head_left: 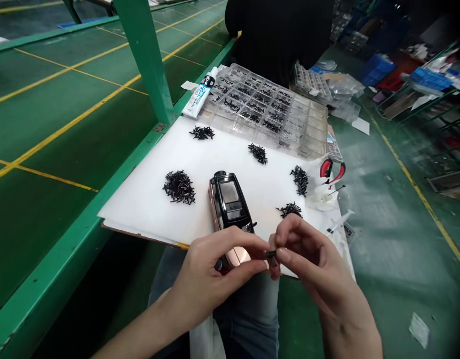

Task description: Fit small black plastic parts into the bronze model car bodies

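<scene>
Right hand is pinching a likely light, hard black bit by its end; left hand is curling close, grip unclear.

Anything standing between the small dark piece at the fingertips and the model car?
Partly: from here the left hand crosses the near end of the model car, beside the small dark piece at the fingertips of the right hand. Nothing visible blocks the car's far end.
</scene>
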The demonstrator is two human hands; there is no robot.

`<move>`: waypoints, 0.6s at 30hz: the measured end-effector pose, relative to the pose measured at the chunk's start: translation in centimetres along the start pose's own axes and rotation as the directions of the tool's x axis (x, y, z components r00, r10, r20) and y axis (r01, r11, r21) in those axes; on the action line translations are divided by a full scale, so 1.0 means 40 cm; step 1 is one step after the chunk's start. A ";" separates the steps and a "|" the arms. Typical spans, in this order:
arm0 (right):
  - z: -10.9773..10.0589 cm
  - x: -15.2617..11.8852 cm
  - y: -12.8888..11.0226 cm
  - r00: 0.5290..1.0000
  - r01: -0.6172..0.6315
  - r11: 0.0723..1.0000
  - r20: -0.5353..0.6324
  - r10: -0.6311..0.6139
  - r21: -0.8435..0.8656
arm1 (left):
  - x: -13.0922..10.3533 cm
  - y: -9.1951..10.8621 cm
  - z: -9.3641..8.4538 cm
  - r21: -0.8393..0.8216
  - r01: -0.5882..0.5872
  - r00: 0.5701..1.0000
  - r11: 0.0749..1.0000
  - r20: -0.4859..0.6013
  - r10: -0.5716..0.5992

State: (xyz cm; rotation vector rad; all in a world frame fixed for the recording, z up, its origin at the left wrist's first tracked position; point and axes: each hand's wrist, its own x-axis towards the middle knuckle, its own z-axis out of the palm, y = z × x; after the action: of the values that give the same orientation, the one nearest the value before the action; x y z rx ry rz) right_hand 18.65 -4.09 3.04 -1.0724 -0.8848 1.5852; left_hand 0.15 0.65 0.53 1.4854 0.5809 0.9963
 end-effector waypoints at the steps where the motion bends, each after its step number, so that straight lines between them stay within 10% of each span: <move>1: 0.003 -0.002 0.001 1.000 -0.017 0.999 -0.009 0.018 0.031 | 0.002 -0.001 0.006 -0.033 0.001 1.000 0.999 -0.003 -0.001; 18: 0.015 -0.019 0.031 0.994 0.108 0.994 0.013 -0.107 -0.025 | -0.026 -0.007 0.042 -0.464 0.090 0.994 0.881 -0.015 -0.109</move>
State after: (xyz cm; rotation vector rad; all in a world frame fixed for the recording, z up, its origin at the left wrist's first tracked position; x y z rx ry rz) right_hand 17.79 -5.14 2.27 -1.0170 -0.9573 1.4961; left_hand 1.08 -1.04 0.11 1.0012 0.4048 1.0027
